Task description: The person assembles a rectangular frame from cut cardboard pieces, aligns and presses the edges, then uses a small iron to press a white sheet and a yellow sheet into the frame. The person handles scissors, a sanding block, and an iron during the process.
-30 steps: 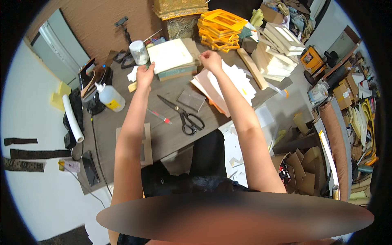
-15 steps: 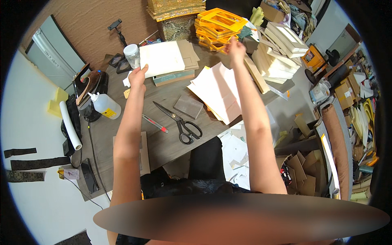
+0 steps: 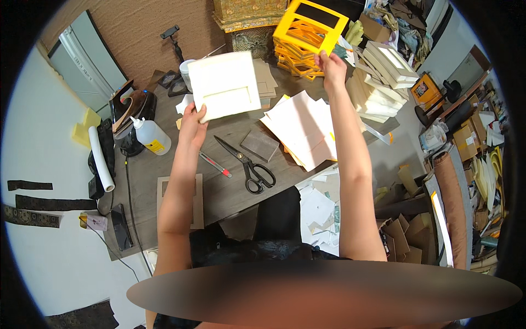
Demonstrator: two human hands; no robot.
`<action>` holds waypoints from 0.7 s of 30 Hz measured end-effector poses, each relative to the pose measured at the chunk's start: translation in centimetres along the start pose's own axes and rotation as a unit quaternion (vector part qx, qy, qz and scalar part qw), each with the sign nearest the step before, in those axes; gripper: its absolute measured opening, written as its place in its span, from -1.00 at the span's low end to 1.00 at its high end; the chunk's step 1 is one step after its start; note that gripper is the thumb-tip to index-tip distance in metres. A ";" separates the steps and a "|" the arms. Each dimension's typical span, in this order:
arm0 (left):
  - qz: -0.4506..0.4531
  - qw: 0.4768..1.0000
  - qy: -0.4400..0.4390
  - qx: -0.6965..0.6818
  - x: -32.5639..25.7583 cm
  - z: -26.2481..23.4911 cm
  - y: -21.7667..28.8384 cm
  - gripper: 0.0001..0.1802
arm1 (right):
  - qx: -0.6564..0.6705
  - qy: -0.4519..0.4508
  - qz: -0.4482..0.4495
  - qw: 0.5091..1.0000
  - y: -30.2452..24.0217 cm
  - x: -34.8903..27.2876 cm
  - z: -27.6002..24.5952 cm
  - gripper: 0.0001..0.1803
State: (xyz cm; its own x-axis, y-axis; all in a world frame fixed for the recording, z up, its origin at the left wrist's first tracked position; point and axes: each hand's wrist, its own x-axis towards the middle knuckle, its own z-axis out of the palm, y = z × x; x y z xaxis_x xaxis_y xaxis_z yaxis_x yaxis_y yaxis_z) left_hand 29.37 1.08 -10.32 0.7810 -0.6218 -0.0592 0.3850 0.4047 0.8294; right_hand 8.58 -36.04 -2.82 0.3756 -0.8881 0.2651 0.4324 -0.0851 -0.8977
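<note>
My left hand grips the lower left corner of a thick white panel, raised and tilted above the table; a rectangular recess shows in its face. My right hand pinches the lower edge of a yellow frame with a rectangular window. This frame is lifted just above a stack of similar yellow frames. Between my forearms, black-handled scissors, a utility knife and a flat grey block lie on the table. Fanned pale sheets lie near my right forearm.
A white glue bottle and an iron stand at the left. Behind the white panel is a partly hidden clear jar. White foam pieces are piled at the right. A brown board frame lies under my left forearm.
My left hand has raised the white panel off the pile and tilted its face toward me. My right hand has taken a yellow frame and lifted it from the top of the stack.
</note>
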 end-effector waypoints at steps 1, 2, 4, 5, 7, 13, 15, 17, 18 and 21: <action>-0.008 1.000 -0.004 -0.016 -1.2 -0.5 0.3 -0.50 | -0.003 -0.047 0.001 0.999 -0.6 -2.9 0.6 -0.81; -0.018 0.999 -0.009 -0.033 -2.5 -0.8 0.5 -0.48 | 0.016 -0.069 0.020 0.997 -1.2 -5.7 1.1 -0.79; -0.040 0.997 -0.038 -0.049 -5.1 -0.6 0.6 -0.45 | 0.030 -0.129 0.054 0.990 -0.7 -10.9 0.8 -0.79; -0.048 0.996 -0.043 -0.054 -6.6 -1.0 0.6 -0.43 | 0.029 -0.150 0.084 0.985 -0.7 -14.0 1.5 -0.79; -0.049 0.994 -0.062 -0.072 -9.4 -1.4 0.2 -0.37 | 0.039 -0.181 0.143 0.972 -0.8 -19.7 2.5 -0.79; -0.051 0.986 -0.125 -0.102 -17.4 -1.1 1.2 -0.40 | 0.022 -0.199 0.166 0.966 1.0 -28.3 3.4 -0.82; -0.048 0.987 -0.107 -0.110 -19.1 -1.2 1.4 -0.42 | 0.010 -0.199 0.148 0.969 0.9 -29.7 4.1 -0.82; -0.047 0.983 -0.108 -0.144 -20.0 -2.0 1.4 -0.42 | -0.008 -0.200 0.141 0.970 0.6 -30.7 4.5 -0.82; -0.043 0.984 -0.105 -0.138 -20.4 -2.2 1.5 -0.43 | -0.015 -0.205 0.139 0.969 0.5 -31.1 4.6 -0.82; -0.040 0.986 -0.100 -0.130 -21.3 -2.4 1.8 -0.44 | -0.022 -0.212 0.136 0.967 0.2 -32.0 4.8 -0.82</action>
State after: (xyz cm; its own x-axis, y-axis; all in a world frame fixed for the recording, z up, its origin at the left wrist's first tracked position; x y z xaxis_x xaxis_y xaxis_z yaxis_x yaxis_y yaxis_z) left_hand 14.61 16.70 -8.88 0.6402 -0.7680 0.0145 0.5744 0.4912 0.6549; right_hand 0.59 -5.49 -9.77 0.7775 -0.6156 0.1285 0.2385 0.0997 -0.9660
